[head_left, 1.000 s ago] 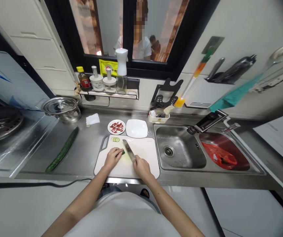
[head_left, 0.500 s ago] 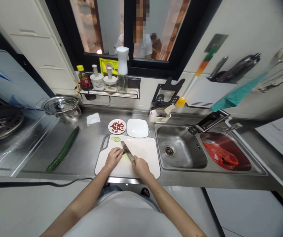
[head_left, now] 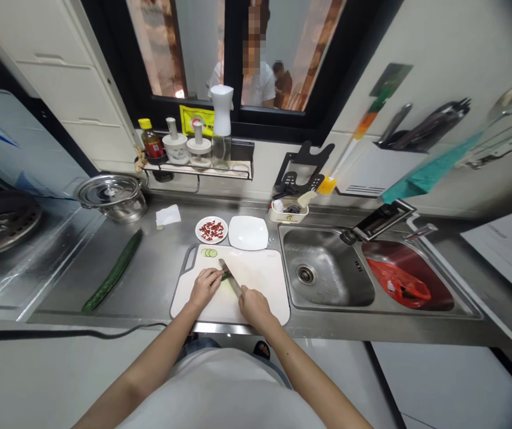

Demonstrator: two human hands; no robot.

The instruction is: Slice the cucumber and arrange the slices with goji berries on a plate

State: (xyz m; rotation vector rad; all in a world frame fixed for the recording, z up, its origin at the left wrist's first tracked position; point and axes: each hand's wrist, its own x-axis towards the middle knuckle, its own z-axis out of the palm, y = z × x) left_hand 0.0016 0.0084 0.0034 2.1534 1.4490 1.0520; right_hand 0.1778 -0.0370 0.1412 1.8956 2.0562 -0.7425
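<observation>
My right hand (head_left: 256,305) is closed round the handle of a kitchen knife (head_left: 231,278), its blade slanting up and left over the white cutting board (head_left: 264,280). Beside the blade, my left hand (head_left: 206,286) presses closed fingers on a small green piece of cucumber (head_left: 226,276), mostly hidden by the fingers and knife. A few cucumber slices (head_left: 209,252) lie at the board's upper left corner. Behind the board stand a small plate of chopped red pieces (head_left: 211,229) and a white square plate (head_left: 248,233) with nothing on it.
A whole cucumber (head_left: 112,271) lies on the steel counter at left, near a lidded pot (head_left: 115,196) and a white paper (head_left: 168,215). At right is a double sink (head_left: 327,268) with a red plastic bag (head_left: 399,283). Seasoning jars stand on a wall shelf (head_left: 202,170).
The knife blade has turned slightly, its angle now a little different beside my left fingers. Both hands stay in nearly the same place on the board.
</observation>
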